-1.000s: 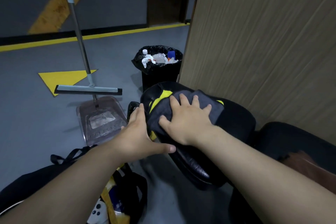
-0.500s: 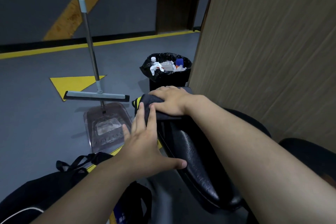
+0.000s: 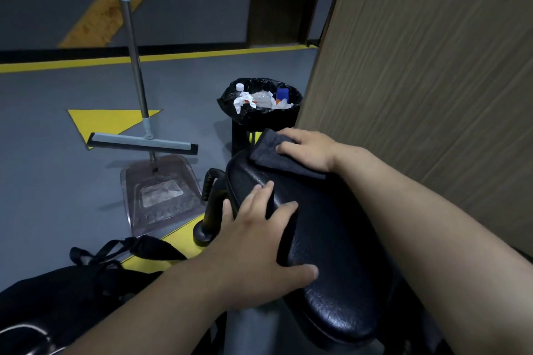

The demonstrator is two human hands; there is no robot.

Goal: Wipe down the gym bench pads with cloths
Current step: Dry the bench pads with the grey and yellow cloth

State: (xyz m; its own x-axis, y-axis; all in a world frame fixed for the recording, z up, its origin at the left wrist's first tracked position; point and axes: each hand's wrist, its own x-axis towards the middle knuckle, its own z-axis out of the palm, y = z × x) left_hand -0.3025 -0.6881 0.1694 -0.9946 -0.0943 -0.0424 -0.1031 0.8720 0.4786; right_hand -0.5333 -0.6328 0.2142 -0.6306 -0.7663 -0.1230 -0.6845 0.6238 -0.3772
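1. Both hands are on the black bench pad (image 3: 331,239). My left hand (image 3: 253,242) braces its near left edge, fingers spread and straight, thumb laid across the face, gripping nothing.
2. My right hand (image 3: 310,150) lies palm-down at the pad's far end, fingers nearly flat, pressing a dark grey cloth (image 3: 277,157) onto the upholstery.
3. Left of the pad and nearest me, a black strapped bag (image 3: 72,297) sits on the floor.
4. Just beside the pad's left edge stands a black handle grip (image 3: 212,202).
5. Farther left lies a clear dustpan (image 3: 161,193), with a floor squeegee (image 3: 141,144) behind it.
6. Beyond the pad's far end stands a black-lined bin (image 3: 259,118) holding litter.
7. Right of the pad rises a wood-grain panel (image 3: 418,66).
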